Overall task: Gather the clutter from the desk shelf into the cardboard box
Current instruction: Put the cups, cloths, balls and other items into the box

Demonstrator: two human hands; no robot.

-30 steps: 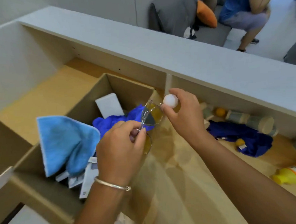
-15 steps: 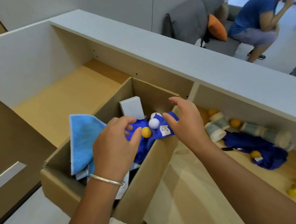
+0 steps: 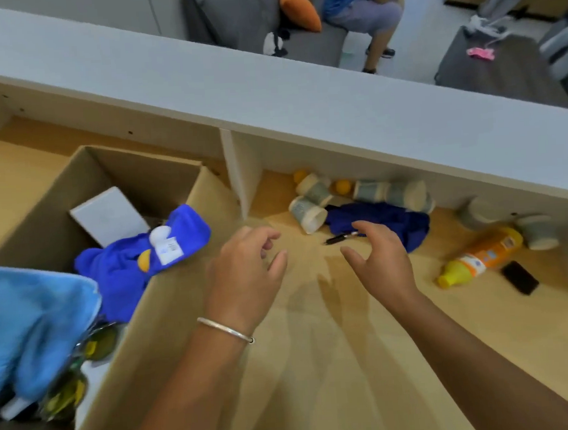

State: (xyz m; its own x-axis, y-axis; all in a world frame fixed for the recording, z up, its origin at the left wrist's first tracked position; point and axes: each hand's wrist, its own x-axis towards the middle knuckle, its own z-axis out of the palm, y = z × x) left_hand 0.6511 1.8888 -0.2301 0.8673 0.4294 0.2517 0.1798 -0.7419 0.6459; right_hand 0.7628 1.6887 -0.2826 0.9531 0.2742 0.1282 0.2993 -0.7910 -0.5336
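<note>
I have my left hand (image 3: 246, 270) and right hand (image 3: 382, 262) both empty, fingers loosely spread, hovering over the pale wooden tabletop (image 3: 318, 362). Left of them sits the brown cardboard box (image 3: 168, 308), already holding cloths and balls. Just beyond my right hand lie a black pen (image 3: 339, 238), a dark blue cloth (image 3: 382, 218) and tipped paper cups (image 3: 309, 213). Snatching the cloth could, I judge, send the orange balls (image 3: 342, 187) rolling deeper under the shelf.

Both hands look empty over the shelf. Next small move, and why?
Probably reach the right hand forward to the pen beside the dark blue cloth: it lies closest, just past the fingertips. Both hands hold nothing, and the cardboard box sits open beside the left hand.
</note>
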